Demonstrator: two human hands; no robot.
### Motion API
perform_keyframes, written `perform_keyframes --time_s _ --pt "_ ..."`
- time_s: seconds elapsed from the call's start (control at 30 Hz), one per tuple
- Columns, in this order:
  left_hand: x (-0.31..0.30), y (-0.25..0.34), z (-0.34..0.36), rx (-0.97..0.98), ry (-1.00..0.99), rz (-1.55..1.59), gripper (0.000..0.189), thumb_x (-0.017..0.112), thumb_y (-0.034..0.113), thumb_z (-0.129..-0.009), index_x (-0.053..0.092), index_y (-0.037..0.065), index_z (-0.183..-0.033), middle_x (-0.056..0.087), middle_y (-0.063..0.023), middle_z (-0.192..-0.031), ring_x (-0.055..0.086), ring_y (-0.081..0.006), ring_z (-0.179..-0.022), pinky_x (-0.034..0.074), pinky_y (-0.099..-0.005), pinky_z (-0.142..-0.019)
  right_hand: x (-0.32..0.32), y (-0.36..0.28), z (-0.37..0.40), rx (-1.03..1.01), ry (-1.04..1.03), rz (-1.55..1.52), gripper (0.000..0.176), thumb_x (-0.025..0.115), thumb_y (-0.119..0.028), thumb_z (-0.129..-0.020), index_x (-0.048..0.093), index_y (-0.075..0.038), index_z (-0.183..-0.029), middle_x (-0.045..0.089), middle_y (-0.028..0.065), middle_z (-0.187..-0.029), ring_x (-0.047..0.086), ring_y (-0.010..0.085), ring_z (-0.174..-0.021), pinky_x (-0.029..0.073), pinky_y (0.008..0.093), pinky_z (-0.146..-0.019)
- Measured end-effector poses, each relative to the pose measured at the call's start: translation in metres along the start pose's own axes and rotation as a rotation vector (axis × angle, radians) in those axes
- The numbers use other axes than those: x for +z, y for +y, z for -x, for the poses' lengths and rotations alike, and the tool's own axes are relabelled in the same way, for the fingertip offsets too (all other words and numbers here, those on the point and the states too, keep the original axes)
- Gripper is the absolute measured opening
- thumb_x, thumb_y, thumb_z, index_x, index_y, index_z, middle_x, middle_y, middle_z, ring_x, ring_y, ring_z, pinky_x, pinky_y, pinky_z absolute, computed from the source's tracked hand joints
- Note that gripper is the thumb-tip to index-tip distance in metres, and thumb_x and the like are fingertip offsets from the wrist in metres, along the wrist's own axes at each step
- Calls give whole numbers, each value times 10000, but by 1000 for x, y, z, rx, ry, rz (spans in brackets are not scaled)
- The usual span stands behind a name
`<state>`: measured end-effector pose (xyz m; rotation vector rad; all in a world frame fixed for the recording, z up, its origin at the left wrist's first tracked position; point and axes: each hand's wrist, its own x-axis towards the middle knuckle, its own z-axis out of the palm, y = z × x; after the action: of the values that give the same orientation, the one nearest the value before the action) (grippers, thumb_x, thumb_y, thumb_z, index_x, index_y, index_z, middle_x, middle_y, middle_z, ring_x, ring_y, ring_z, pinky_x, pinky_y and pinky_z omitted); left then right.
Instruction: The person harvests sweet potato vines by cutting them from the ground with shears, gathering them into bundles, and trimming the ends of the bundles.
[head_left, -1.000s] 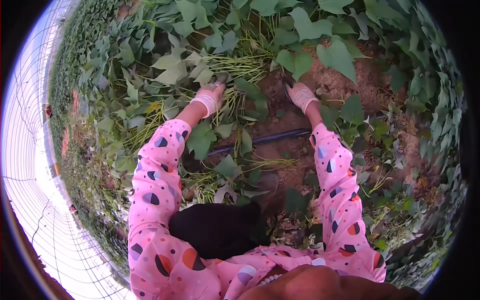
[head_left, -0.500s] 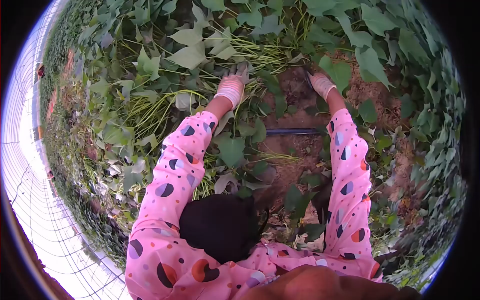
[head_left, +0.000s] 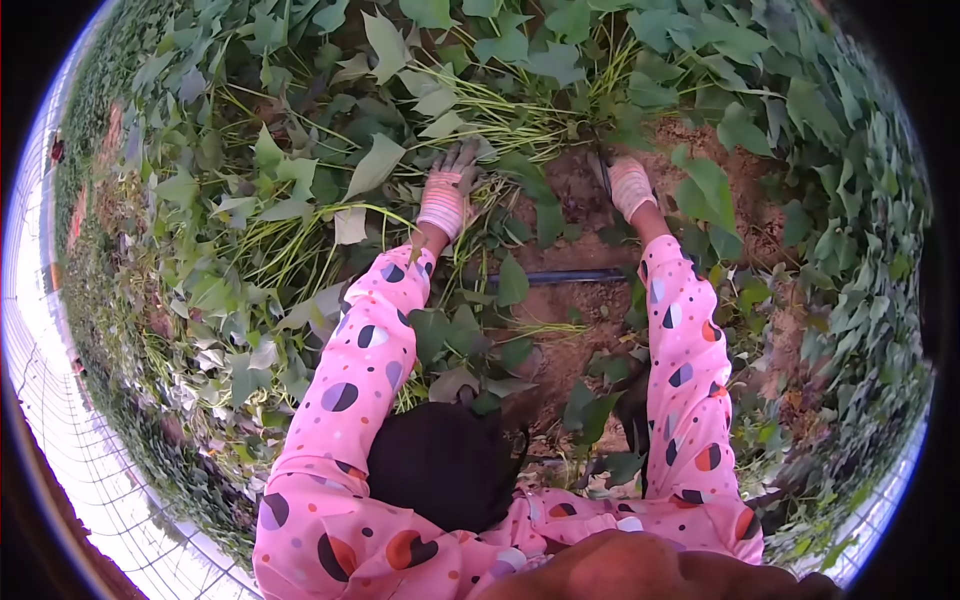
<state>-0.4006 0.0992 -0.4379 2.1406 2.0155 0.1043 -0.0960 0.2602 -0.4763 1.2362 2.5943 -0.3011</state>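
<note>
My left hand (head_left: 449,190), in a pale glove with a grey finger area, lies on the vines with its fingers stretched out and somewhat apart. Just beyond its fingers runs a bundle of light green stems (head_left: 490,115). My right hand (head_left: 630,186), gloved too, is closed around a thin dark tool (head_left: 602,172), whose shape is mostly hidden. It is low over brown soil (head_left: 575,185), to the right of the stems' lower end.
A dark pipe (head_left: 565,276) crosses the soil nearer to me. Broad green leaves (head_left: 740,125) fill the right and far sides. Piled vines (head_left: 290,240) lie at the left, with a pale mesh (head_left: 60,400) beyond. Something black (head_left: 440,465) is close to my body.
Both hands appear slightly lower and further left in the view. The left fingers look more stretched out. Leaves near both hands have shifted, and the pipe appears slightly lower.
</note>
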Motion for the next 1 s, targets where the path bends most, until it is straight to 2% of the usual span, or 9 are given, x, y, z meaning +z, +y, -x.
perform_keyframes --time_s 0.2,0.27,0.33,0.47,0.63,0.7,0.8,0.87,1.0 --pt "4 -6 3 22 65 85 551 792 220 -548 590 143 -1055 344 -102 -1477 326 -335 -1353 266 -448 -1101 -31 2 40 236 10 -272 294 472 -227 -888 669 -10 -914 659 230 -968 633 365 -917 508 425 -827" --pt "5 -6 4 32 67 99 562 794 223 -543 567 138 -1050 336 -113 -1481 323 -342 -1354 266 -455 -1100 2 20 26 330 567 -118 300 584 -360 -857 653 -98 -984 649 207 -815 619 396 -791 495 451 -701" --pt "12 -10 5 62 116 103 601 805 238 -526 538 134 -1054 336 -132 -1477 329 -353 -1347 276 -469 -1093 -109 -4 22 235 380 -318 300 595 -289 -842 619 -97 -1070 656 209 -881 628 386 -820 495 446 -726" --pt "4 -7 2 65 105 118 662 832 253 -484 528 127 -1059 345 -147 -1464 349 -362 -1330 312 -487 -1070 -101 5 -30 145 99 -61 318 541 -178 -853 572 -113 -1163 660 178 -1041 643 332 -958 518 442 -806" --pt "7 -10 2 63 82 79 701 847 275 -456 555 118 -1074 343 -136 -1464 334 -346 -1343 306 -480 -1086 -83 1 -50 199 160 116 234 424 -95 -903 602 -93 -1055 674 132 -1039 672 269 -932 530 411 -729" --pt "9 -13 1 67 73 73 700 847 276 -457 561 118 -1076 341 -132 -1466 332 -344 -1345 303 -480 -1088 -87 2 -42 226 214 81 166 548 -127 -833 631 -65 -963 688 137 -949 680 285 -848 535 405 -719" --pt "9 -14 -2 67 61 86 663 845 263 -463 581 112 -1051 338 -125 -1469 332 -342 -1344 308 -480 -1086 -98 0 1 151 186 82 175 625 -176 -795 634 -70 -933 689 138 -894 679 291 -837 530 422 -708" --pt "8 -14 -3 36 15 82 617 839 258 -476 594 105 -1021 349 -120 -1462 339 -341 -1338 316 -484 -1078 -127 -9 51 117 125 116 136 530 -93 -837 632 -82 -926 689 139 -903 690 263 -808 524 390 -653" --pt "18 -20 -2 74 125 138 529 775 211 -596 583 111 -1078 396 -125 -1429 385 -360 -1298 345 -449 -1060 -180 -2 144 66 128 31 206 652 -221 -772 630 -91 -931 683 142 -858 671 301 -792 523 400 -680"
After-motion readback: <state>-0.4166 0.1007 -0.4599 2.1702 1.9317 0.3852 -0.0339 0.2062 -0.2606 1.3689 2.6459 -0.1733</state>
